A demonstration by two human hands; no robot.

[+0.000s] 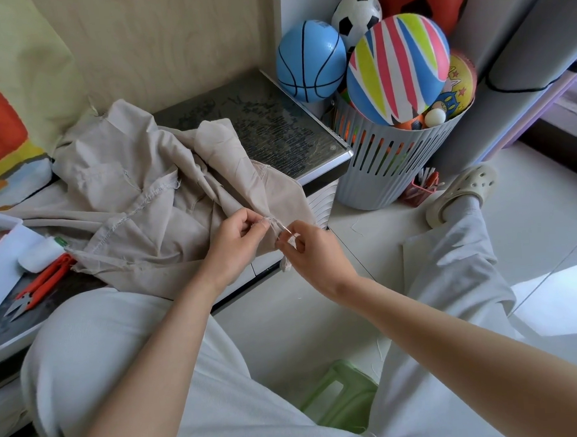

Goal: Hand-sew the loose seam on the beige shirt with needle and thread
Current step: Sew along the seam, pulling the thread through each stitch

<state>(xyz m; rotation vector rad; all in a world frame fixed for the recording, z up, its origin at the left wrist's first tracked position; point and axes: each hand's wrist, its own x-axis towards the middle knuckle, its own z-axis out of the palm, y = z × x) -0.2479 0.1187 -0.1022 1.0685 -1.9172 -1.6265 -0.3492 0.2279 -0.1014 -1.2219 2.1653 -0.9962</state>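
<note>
So the shirt [137, 200] is heaped over the table [274, 124] and spills off its front edge near the right corner, and that hanging bit is where the work is. The left hand [238, 241] pinches the seam [269, 220] fold between thumb and forefinger, other fingers curled in. The right hand [311, 247] sits just right of it, thumb and forefinger nipped on what looks like the needle [283, 228], the rest loosely curled. The key thing imo: the needle slants from upper left down to lower right, tip end at the fold, back end in the right hand. So I'd guess the next stitch goes leftward into the seam, and the right hand does it. Thread's too fine to make out. Snips [38, 287] and spool [42, 255] are way off by the table's left edge, well apart.
</note>
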